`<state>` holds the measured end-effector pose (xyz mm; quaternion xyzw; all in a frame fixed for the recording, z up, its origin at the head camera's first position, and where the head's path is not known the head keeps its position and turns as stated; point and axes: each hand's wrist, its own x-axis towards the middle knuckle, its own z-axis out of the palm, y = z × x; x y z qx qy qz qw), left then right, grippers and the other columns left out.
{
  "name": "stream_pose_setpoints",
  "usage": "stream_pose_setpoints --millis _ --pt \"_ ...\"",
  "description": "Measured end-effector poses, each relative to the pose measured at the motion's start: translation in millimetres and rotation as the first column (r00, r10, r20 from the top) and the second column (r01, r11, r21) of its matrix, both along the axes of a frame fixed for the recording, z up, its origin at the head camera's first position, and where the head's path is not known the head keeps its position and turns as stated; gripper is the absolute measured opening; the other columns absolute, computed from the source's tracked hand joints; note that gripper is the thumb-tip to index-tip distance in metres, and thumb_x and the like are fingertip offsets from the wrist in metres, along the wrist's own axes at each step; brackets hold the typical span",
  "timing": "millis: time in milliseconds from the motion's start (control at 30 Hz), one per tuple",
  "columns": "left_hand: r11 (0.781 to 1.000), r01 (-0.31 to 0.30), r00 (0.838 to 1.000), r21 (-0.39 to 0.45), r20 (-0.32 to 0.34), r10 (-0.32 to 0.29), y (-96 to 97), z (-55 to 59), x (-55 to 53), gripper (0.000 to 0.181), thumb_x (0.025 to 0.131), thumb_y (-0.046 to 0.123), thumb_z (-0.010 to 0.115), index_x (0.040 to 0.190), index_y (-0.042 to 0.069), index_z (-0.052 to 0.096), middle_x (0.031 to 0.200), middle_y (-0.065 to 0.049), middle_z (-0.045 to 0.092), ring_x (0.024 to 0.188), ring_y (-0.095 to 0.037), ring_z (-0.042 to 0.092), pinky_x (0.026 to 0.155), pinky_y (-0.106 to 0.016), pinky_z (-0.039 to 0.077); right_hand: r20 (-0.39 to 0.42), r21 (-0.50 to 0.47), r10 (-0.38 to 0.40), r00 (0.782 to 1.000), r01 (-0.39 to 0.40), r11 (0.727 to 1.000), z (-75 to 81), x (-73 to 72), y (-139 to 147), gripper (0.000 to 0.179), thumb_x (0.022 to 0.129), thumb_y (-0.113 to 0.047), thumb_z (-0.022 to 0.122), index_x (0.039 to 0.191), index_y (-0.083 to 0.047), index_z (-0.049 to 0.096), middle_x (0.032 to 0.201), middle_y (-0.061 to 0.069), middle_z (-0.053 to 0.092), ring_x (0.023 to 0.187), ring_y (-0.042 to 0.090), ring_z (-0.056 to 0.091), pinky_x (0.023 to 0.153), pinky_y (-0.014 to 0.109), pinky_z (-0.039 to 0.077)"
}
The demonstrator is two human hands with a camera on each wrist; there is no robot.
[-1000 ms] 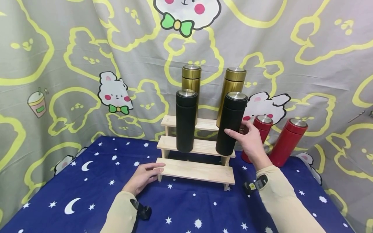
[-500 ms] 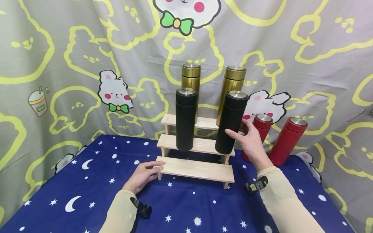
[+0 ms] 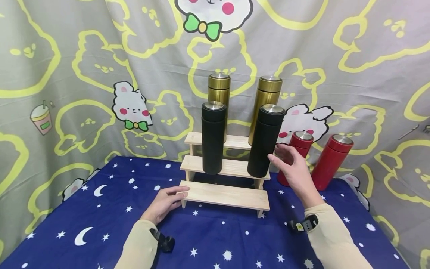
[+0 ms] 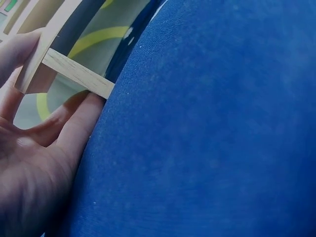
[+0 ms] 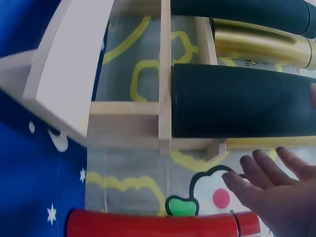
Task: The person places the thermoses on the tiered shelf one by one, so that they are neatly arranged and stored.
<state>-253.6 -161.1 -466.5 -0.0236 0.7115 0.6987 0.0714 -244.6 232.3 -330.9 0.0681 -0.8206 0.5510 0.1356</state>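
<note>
Rack [image 3: 235,168] carries gold bottles [image 3: 267,95], black bottles [image 3: 212,140]; red bottles [image 3: 332,162] off. Left hand [image 3: 165,203] pinches rack; right hand [image 3: 295,172] empty, spread, touch unclear.

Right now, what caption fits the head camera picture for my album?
Left hand on the wooden stand, right hand beside a black bottle, two red bottles nearby.

A gap parts the black bottles [image 3: 213,144], which partly block the gold bottles [image 3: 267,98].

The left sleeve [image 3: 136,246] and right sleeve [image 3: 336,239] are plain cream; the left wristband [image 3: 164,241] is black, the right wristband [image 3: 313,221] black with 1 yellow patch [image 3: 299,227].
</note>
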Motion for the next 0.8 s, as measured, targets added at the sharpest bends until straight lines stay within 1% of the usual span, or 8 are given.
stream_pose_setpoints --millis 167,267,333,400,600,700,800 --pt "1.000 0.006 1.000 0.000 0.007 -0.006 -0.4 -0.1 -1.1 0.032 0.087 0.018 0.077 0.116 0.003 0.072 0.131 -0.016 0.057 0.109 -0.026 0.062 0.095 -0.044 0.050 -0.008 0.081 -0.014 1.000 0.014 0.997 -2.6 5.6 9.8 0.071 0.092 -0.045 0.066 0.148 -0.008 0.040 0.141 0.017 0.048 0.129 0.034 0.045 0.101 0.057 0.041" --pt "1.000 0.006 1.000 -0.001 0.007 -0.006 -1.2 -0.4 -1.2 0.032 0.087 0.018 0.077 0.115 0.003 0.072 0.131 -0.016 0.057 0.109 -0.026 0.062 0.094 -0.044 0.050 -0.020 0.094 -0.019 1.000 0.021 0.995 -3.6 7.4 13.7 0.066 0.095 -0.043 0.064 0.146 -0.007 0.042 0.138 0.017 0.052 0.126 0.032 0.048 0.101 0.053 0.043" --pt "1.000 0.006 1.000 0.000 0.010 -0.006 -1.4 -0.9 -1.4 0.032 0.087 0.018 0.077 0.115 0.003 0.072 0.131 -0.016 0.057 0.109 -0.026 0.062 0.094 -0.044 0.050 -0.018 0.097 -0.028 0.999 0.030 0.995 -3.9 9.0 15.7 0.064 0.096 -0.042 0.063 0.145 -0.007 0.043 0.137 0.016 0.053 0.125 0.030 0.049 0.101 0.049 0.043" --pt "1.000 0.009 1.000 0.007 0.011 -0.009 -1.4 -1.6 -1.6 0.032 0.087 0.017 0.076 0.116 0.003 0.072 0.131 -0.016 0.057 0.109 -0.026 0.062 0.094 -0.044 0.050 -0.013 0.096 -0.036 0.999 0.037 0.995 -4.1 10.9 17.7 0.062 0.097 -0.041 0.061 0.145 -0.007 0.043 0.138 0.015 0.052 0.125 0.029 0.048 0.101 0.047 0.043" --pt "1.000 0.008 1.000 0.007 0.007 -0.008 -2.7 -1.7 0.6 0.031 0.088 0.015 0.075 0.116 0.003 0.072 0.132 -0.017 0.056 0.110 -0.026 0.062 0.094 -0.043 0.050 0.007 0.078 -0.085 0.996 0.084 0.993 -7.1 13.6 24.5 0.067 0.097 -0.044 0.059 0.147 -0.004 0.039 0.140 0.017 0.050 0.127 0.032 0.047 0.103 0.054 0.041" --pt "1.000 0.011 1.000 0.007 0.003 -0.011 -2.4 -1.1 0.0 0.031 0.088 0.016 0.075 0.116 0.003 0.072 0.132 -0.017 0.056 0.109 -0.026 0.062 0.094 -0.043 0.050 0.014 0.078 -0.113 0.994 0.111 0.991 -8.6 14.4 29.5 0.067 0.097 -0.045 0.058 0.146 -0.003 0.040 0.140 0.017 0.050 0.127 0.032 0.046 0.103 0.052 0.041" --pt "1.000 0.016 1.000 0.009 -0.002 -0.016 -2.0 -1.1 -0.9 0.032 0.088 0.017 0.076 0.116 0.003 0.072 0.133 -0.017 0.056 0.109 -0.026 0.062 0.094 -0.043 0.051 0.013 0.092 -0.122 0.992 0.120 0.988 -11.3 15.5 34.8 0.065 0.098 -0.044 0.058 0.145 -0.003 0.041 0.140 0.016 0.050 0.126 0.032 0.047 0.102 0.048 0.043"
